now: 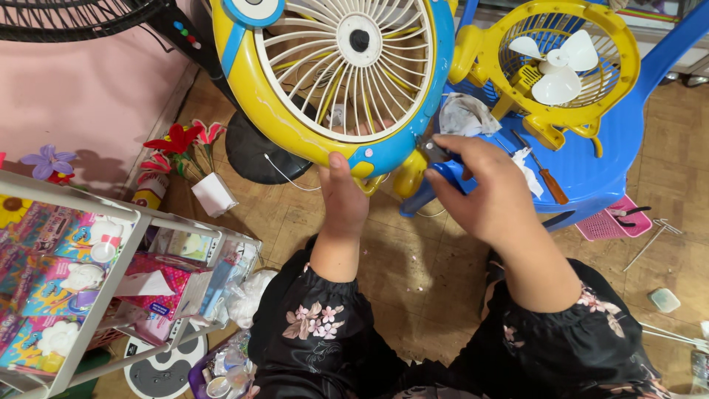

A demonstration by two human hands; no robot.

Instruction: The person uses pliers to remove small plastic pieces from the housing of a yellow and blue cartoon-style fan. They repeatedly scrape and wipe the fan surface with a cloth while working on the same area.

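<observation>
My left hand [343, 198] grips the lower rim of a yellow and blue toy fan housing [334, 74] with a white grille, held up facing me. My right hand [484, 188] is closed around a blue-handled tool [437, 154] whose metal tip sits at the housing's lower right edge, next to a yellow foot piece [408, 174]. On the blue plastic chair [613, 140] lies a second yellow fan part [565, 63] with white blades, a screwdriver [545, 171] with an orange handle and a crumpled cloth [467, 114].
A white wire shelf [125, 244] with colourful toy packs stands at the left. Artificial flowers [177, 144] and a black fan base [255, 151] sit behind it. A pink basket [617, 220] and loose metal rods [653, 240] lie on the wooden floor at the right.
</observation>
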